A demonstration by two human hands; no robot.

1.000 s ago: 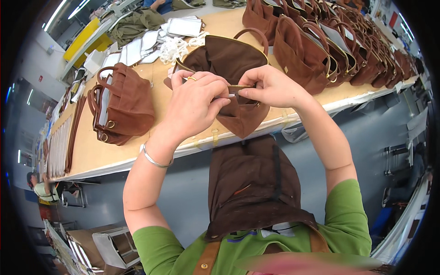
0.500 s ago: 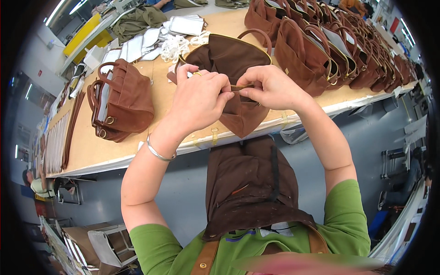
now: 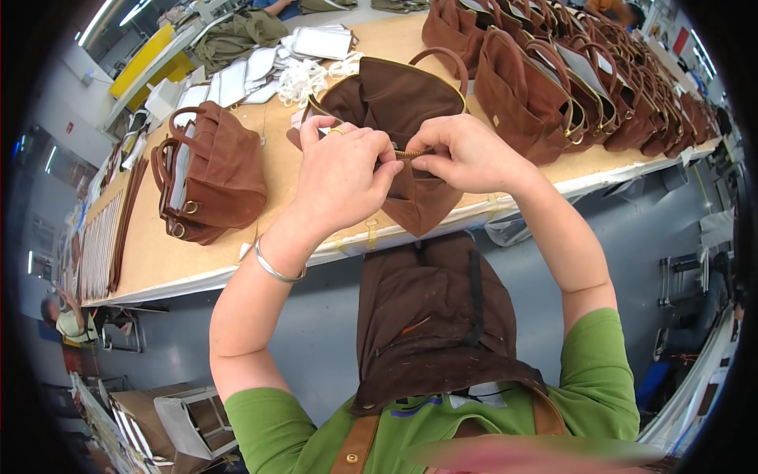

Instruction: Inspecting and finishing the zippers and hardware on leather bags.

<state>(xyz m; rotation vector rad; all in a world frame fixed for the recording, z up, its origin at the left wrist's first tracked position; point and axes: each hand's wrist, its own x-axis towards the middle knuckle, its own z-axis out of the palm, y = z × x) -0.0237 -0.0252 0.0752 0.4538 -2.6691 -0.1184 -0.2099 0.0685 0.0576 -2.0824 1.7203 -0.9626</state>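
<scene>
A brown bag (image 3: 418, 212) lies at the table's front edge, its top open on a dark lining (image 3: 395, 99). A brass zipper (image 3: 412, 153) runs between my hands along the bag's near opening. My left hand (image 3: 339, 174) is closed at the zipper's left part, fingertips pinched on it, partly hidden behind the hand. My right hand (image 3: 462, 156) pinches the zipper farther right, thumb beneath it and index finger curled over. A second brown bag (image 3: 217, 170) with gold rings sits left of my left hand.
Rows of brown bags (image 3: 525, 103) fill the tan table's (image 3: 134, 253) right side. White pieces (image 3: 324, 43) and cords (image 3: 300, 83) lie behind, near olive fabric (image 3: 233, 43). Brown strips (image 3: 118, 237) lie left. Seated co-workers (image 3: 71, 316) show at the far left and back.
Both my hands have shifted slightly at the zipper, the right one a little lower and the left one's fingers a little rightward along the opening. Both stay pinched.
</scene>
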